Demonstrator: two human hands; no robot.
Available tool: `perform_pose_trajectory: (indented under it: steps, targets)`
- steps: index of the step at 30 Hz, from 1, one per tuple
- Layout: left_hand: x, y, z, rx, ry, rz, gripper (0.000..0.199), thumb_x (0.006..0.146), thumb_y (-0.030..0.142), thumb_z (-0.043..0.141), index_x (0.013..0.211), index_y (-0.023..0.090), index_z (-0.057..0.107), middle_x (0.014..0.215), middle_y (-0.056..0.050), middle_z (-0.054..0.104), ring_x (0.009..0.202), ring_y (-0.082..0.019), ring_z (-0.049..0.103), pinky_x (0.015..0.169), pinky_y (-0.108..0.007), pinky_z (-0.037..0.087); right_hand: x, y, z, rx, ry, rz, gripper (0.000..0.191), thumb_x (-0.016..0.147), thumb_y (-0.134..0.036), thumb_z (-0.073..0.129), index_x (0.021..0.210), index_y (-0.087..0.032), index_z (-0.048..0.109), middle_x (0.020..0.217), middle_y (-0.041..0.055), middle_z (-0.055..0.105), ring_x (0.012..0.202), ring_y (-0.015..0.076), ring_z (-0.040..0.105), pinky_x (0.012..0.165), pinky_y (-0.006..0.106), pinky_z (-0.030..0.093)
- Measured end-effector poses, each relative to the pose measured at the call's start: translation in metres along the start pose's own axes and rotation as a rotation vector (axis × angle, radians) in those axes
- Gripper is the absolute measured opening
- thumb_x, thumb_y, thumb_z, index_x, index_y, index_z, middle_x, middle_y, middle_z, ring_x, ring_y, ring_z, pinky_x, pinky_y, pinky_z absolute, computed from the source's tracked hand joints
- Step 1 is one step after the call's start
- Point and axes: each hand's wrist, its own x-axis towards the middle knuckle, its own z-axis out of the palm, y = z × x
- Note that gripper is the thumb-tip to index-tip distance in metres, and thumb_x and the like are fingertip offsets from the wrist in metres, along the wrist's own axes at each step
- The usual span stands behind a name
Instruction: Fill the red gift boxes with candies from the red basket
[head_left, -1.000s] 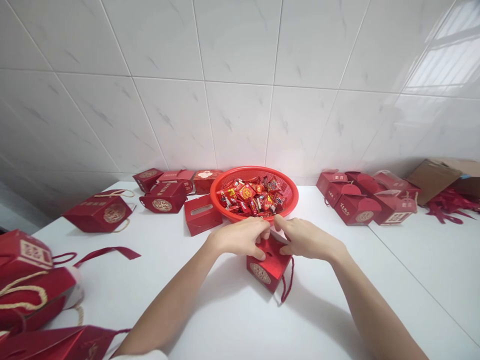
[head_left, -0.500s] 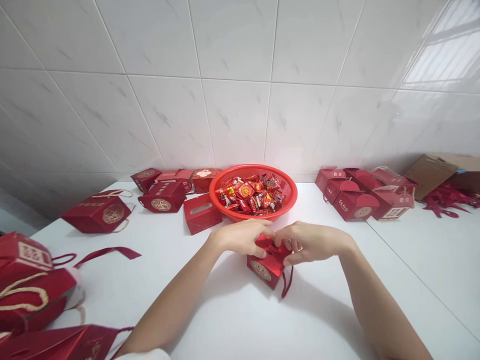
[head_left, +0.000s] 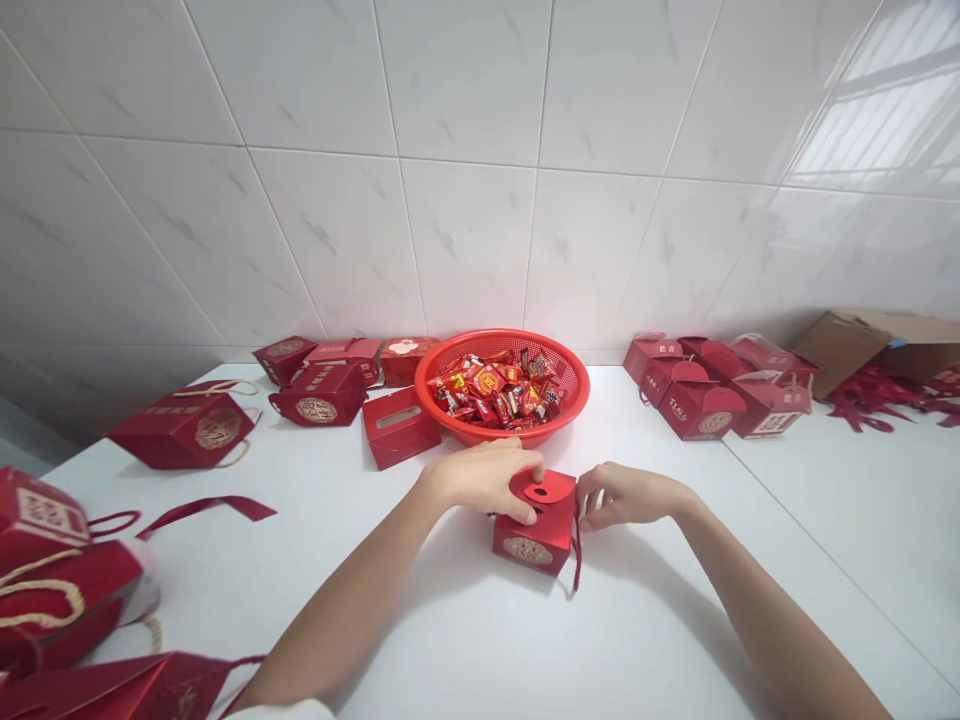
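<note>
A small red gift box [head_left: 551, 528] with a round gold emblem stands on the white table in front of me. My left hand [head_left: 491, 480] grips it from the left, thumb on the top and fingers over the back edge. On its top, a rounded flap with a hole [head_left: 550, 490] lies folded down. From the box's right side hangs a dark red cord [head_left: 577, 562]. My right hand [head_left: 626, 497] is beside that side, its curled fingers pinching at the cord's upper part.
Behind the box stands a red plastic basket [head_left: 577, 405] with wrapped candies [head_left: 499, 388]. An open red box [head_left: 401, 428] lies to its left. More boxes stand at the left [head_left: 187, 425] and right [head_left: 701, 408]. A cardboard box [head_left: 844, 350] with ribbons [head_left: 870, 395] is far right.
My right hand has moved off the box top to the cord at its right side. The box has turned slightly, and its rounded top flap now lies flat in view.
</note>
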Motion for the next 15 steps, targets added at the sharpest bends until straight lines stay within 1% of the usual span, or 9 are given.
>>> perform_pose_trajectory:
  steps: [2,4,6,9,11,12,15]
  targets:
    - [0.001,-0.001,0.000,-0.005,-0.005,0.001,0.047,0.075,0.049,0.071,0.115,0.026,0.060,0.110,-0.005,0.056,0.096,-0.024,0.056,0.071,-0.027,0.041,0.001,0.008,0.003,0.168,0.028,-0.045,0.021,0.077,-0.037,0.071,0.077,-0.016,0.069,0.080,0.0040,0.073,0.075,0.0173,0.065,0.074,0.030,0.050]
    - [0.001,-0.002,0.001,-0.007,-0.011,0.002,0.049,0.075,0.050,0.071,0.115,0.025,0.058,0.109,-0.005,0.056,0.095,-0.024,0.056,0.071,-0.027,0.041,0.000,0.012,0.004,0.382,0.050,-0.073,0.025,0.076,-0.039,0.073,0.071,-0.016,0.066,0.075,0.0029,0.072,0.072,0.0162,0.063,0.074,0.030,0.049]
    - [0.002,-0.002,0.001,-0.007,-0.016,0.001,0.048,0.075,0.051,0.070,0.113,0.025,0.058,0.109,-0.005,0.057,0.094,-0.024,0.056,0.071,-0.027,0.041,-0.001,0.012,0.003,0.599,0.069,-0.104,0.027,0.076,-0.040,0.075,0.071,-0.016,0.064,0.072,0.0034,0.071,0.069,0.0160,0.063,0.072,0.030,0.049]
    - [0.004,-0.001,0.002,-0.020,-0.009,0.005,0.049,0.075,0.052,0.070,0.113,0.023,0.060,0.109,-0.006,0.057,0.096,-0.025,0.056,0.073,-0.028,0.041,-0.002,0.006,0.000,0.826,0.137,-0.180,0.028,0.078,-0.039,0.076,0.071,-0.016,0.062,0.064,0.0016,0.068,0.058,0.0131,0.061,0.062,0.026,0.045]
    - [0.005,0.000,0.004,-0.052,0.010,0.012,0.051,0.073,0.053,0.071,0.113,0.023,0.061,0.107,-0.006,0.057,0.100,-0.026,0.056,0.073,-0.028,0.042,-0.003,-0.002,-0.002,0.907,0.189,-0.234,0.027,0.079,-0.038,0.077,0.075,-0.016,0.063,0.061,-0.0003,0.065,0.052,0.0108,0.057,0.057,0.025,0.042]
    - [0.006,0.001,0.006,-0.075,0.023,0.018,0.051,0.072,0.053,0.072,0.112,0.023,0.062,0.106,-0.006,0.058,0.101,-0.027,0.056,0.072,-0.028,0.042,-0.003,-0.008,-0.002,0.916,0.203,-0.254,0.026,0.080,-0.038,0.077,0.078,-0.016,0.064,0.062,-0.0003,0.065,0.052,0.0106,0.057,0.058,0.025,0.043]
    - [0.008,0.001,0.009,-0.148,0.073,0.066,0.045,0.071,0.047,0.072,0.109,0.022,0.067,0.096,-0.004,0.061,0.096,-0.026,0.059,0.070,-0.027,0.043,-0.003,-0.024,-0.006,0.828,0.199,-0.275,0.027,0.082,-0.040,0.076,0.087,-0.015,0.067,0.071,0.0028,0.069,0.063,0.0134,0.063,0.066,0.028,0.048]
